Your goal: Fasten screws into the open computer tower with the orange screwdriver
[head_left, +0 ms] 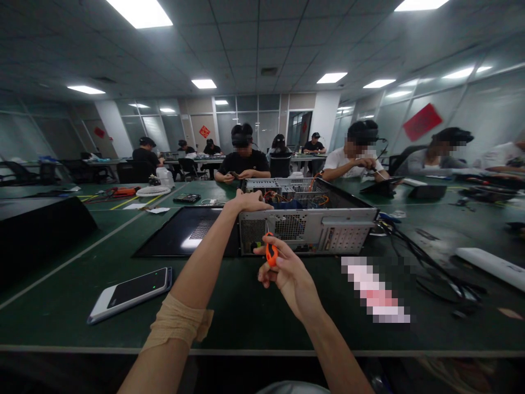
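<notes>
An open computer case (307, 219) lies on its side on the green table, its metal rear panel facing me and wires showing inside. My left hand (249, 201) grips the top edge at the case's left corner, with some fingers hidden behind the metal. In my right hand (289, 268) is a screwdriver (271, 253) with an orange and black handle, held between thumb and fingers. Its thin shaft points up at the vented rear panel; whether the tip touches a screw is too small to tell. A black side panel (180, 232) lies flat left of the case.
A phone-like device (133, 290) lies at the front left. Black cables (430, 268) and a white bar-shaped object (492, 265) are on the right. Behind the case sit a hard drive (187, 198) and a white fan (153, 190). Co-workers sit across the table.
</notes>
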Motion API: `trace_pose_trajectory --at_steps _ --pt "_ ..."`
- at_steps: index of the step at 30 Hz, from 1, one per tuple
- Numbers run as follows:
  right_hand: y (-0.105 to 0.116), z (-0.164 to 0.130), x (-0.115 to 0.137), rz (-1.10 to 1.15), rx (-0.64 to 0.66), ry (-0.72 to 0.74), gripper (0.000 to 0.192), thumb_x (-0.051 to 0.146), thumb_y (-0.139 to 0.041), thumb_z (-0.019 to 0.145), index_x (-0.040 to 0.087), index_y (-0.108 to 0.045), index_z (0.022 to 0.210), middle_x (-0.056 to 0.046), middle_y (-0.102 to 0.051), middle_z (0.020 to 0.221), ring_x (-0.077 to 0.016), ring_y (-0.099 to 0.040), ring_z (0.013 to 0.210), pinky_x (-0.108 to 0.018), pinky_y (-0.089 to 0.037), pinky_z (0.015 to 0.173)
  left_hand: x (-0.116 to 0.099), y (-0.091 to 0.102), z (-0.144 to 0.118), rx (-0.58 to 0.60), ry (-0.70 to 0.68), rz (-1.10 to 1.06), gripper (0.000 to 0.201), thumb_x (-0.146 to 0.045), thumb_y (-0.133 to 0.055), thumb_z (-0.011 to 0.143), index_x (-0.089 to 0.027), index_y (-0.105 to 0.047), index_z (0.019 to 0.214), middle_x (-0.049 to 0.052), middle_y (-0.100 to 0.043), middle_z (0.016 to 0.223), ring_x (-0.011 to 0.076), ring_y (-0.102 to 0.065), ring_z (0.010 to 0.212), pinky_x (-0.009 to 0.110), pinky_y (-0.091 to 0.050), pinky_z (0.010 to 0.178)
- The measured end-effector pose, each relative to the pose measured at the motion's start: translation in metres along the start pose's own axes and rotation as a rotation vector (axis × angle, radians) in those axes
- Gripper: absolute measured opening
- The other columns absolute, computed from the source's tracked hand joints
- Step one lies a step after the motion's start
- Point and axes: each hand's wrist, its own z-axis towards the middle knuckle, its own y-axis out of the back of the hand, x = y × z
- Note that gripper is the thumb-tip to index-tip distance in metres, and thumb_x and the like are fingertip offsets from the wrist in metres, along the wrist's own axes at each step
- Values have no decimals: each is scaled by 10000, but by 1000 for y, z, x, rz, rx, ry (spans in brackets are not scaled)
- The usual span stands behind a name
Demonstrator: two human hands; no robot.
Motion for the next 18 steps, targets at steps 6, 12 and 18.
trace_pose_trajectory --at_steps 6,12,18 --pt "9 -6 3 -546 65 69 402 331 -477 969 271 -505 1366 -41 -670 1003 -143 -651 729 -275 -515 666 -4 3 -3 12 26 32 697 -773 -404 752 -210 -534 1141 155 -648 1266 373 -528 1228 535 -179 1122" --pt "19 -7 -4 -1334 22 532 397 316 -375 1031 303 -478 1414 -65 -588 1080 -143 -600 767 -281 -505 665 -5 2 -4 5 13 30 688 -756 -403 769 -199 -541 1149 141 -657 1262 367 -543 1208 541 -192 1111" --pt "20 -4 -8 -1578 -13 887 321 229 -467 1006 273 -608 1291 -111 -543 1296 -188 -615 1011 -297 -563 774 -2 -1 -1 -10 23 42 700 -772 -411 751 -211 -553 1145 129 -651 1274 387 -537 1202 526 -221 1092"
